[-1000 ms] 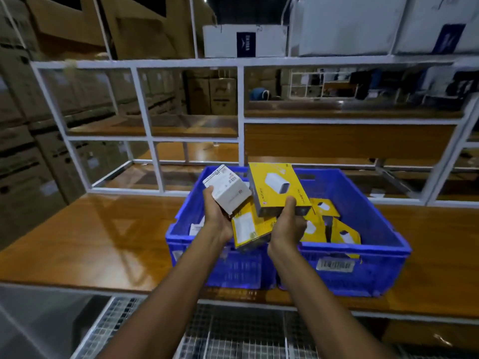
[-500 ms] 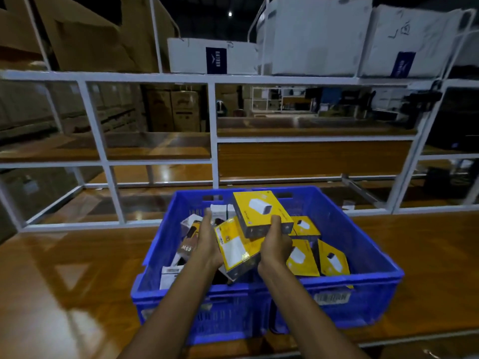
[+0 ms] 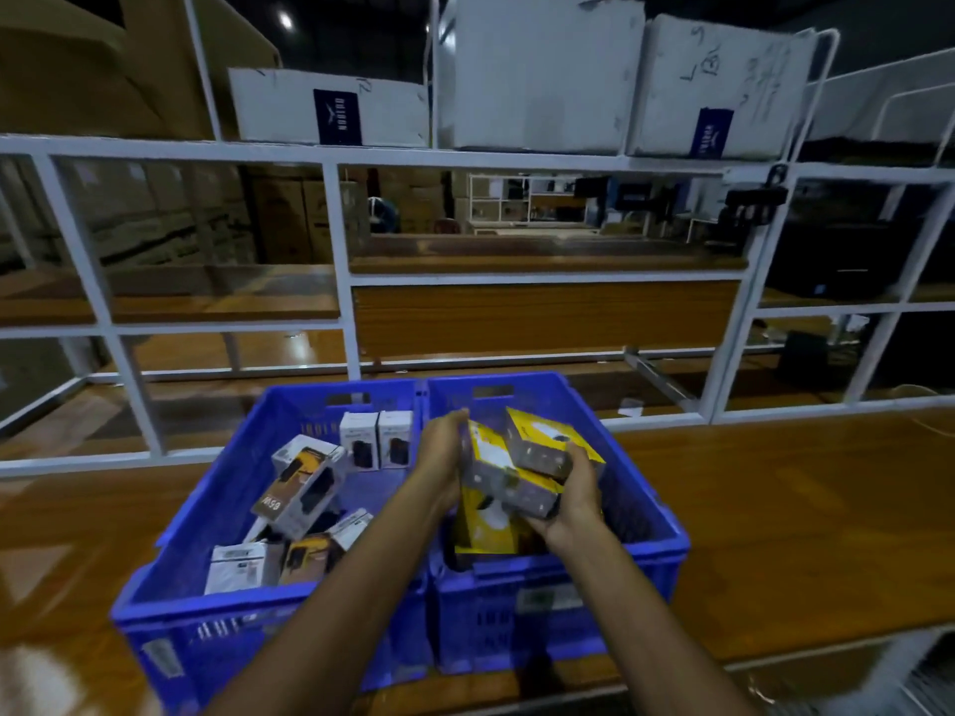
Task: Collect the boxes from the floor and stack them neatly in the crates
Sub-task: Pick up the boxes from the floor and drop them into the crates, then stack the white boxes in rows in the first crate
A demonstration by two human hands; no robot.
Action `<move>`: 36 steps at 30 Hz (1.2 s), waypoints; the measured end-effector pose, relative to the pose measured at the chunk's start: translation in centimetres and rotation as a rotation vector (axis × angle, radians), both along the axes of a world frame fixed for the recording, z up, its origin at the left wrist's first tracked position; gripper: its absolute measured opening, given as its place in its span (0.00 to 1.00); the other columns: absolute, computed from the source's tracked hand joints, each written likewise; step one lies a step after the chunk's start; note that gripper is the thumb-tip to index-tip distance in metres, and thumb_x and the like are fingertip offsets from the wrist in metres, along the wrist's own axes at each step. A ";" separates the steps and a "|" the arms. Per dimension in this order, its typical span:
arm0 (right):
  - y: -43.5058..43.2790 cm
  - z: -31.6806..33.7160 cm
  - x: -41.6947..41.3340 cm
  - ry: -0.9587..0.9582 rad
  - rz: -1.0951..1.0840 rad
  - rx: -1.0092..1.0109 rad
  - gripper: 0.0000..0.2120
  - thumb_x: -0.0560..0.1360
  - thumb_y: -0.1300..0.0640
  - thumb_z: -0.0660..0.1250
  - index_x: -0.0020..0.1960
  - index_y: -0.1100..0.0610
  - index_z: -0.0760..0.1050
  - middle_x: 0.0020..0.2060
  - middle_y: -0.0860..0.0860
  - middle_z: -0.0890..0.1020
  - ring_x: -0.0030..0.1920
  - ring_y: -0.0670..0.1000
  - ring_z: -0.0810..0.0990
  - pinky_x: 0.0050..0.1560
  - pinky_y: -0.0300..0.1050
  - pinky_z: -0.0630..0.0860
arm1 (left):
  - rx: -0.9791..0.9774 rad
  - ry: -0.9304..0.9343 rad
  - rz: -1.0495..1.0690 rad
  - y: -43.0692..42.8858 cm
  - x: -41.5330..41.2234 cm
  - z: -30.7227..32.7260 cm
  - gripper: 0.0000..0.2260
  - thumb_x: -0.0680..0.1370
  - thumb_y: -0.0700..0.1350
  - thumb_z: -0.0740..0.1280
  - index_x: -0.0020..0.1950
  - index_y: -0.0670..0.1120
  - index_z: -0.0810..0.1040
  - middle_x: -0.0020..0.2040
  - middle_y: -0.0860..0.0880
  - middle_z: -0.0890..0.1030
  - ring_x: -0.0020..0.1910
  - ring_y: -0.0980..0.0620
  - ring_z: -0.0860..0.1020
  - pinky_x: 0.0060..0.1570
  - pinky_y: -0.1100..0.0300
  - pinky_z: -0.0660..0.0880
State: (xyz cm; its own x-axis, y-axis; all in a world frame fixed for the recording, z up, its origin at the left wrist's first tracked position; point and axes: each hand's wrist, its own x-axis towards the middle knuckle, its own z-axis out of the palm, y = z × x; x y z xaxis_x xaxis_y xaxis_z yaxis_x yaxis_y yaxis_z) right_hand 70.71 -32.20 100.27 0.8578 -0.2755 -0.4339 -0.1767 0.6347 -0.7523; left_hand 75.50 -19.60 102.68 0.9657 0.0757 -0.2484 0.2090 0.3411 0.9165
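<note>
- Warehouse counter point(image 3: 801, 509) under white racking point(image 3: 336, 250), with two blue crates side by side on it: the left crate point(image 3: 232, 643) and the right crate point(image 3: 568, 622).
- What changed: a second ago the left hand point(image 3: 442, 447) was holding a white box up above the rim. That box is out of the hand now, and both hands have dropped lower, down inside the right crate.
- What's left in hand is the yellow boxes point(image 3: 517, 472), two of them as far as I can tell, tilted and not set down yet.
- Grip: the left hand is pressed against their left side with the fingers looking fairly straight. The right hand point(image 3: 573, 503) cups them from below, fingers curled underneath and thumb on top.
- My read: they're sorting by type. The white and dark boxes point(image 3: 305, 488) sit jumbled in the left crate, and another yellow box point(image 3: 486, 524) already lies in the right one. So this batch is nearly placed, but "neatly" still needs work on the left.
- Hard to see: the arms block most of the right crate's floor, so there's no count there. Fingertips on both hands are tucked behind the boxes. I can't pick out which white box got dropped. The floor isn't in shot, so no idea what's still down there.
</note>
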 end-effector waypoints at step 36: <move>10.8 -5.6 -28.3 -0.171 0.918 -0.189 0.08 0.78 0.63 0.62 0.41 0.56 0.75 0.29 0.51 0.81 0.27 0.46 0.79 0.28 0.36 0.70 | 0.148 0.031 0.858 9.6 -43.0 -8.6 0.04 0.78 0.39 0.63 0.47 0.42 0.78 0.35 0.43 0.81 0.29 0.51 0.78 0.32 0.59 0.69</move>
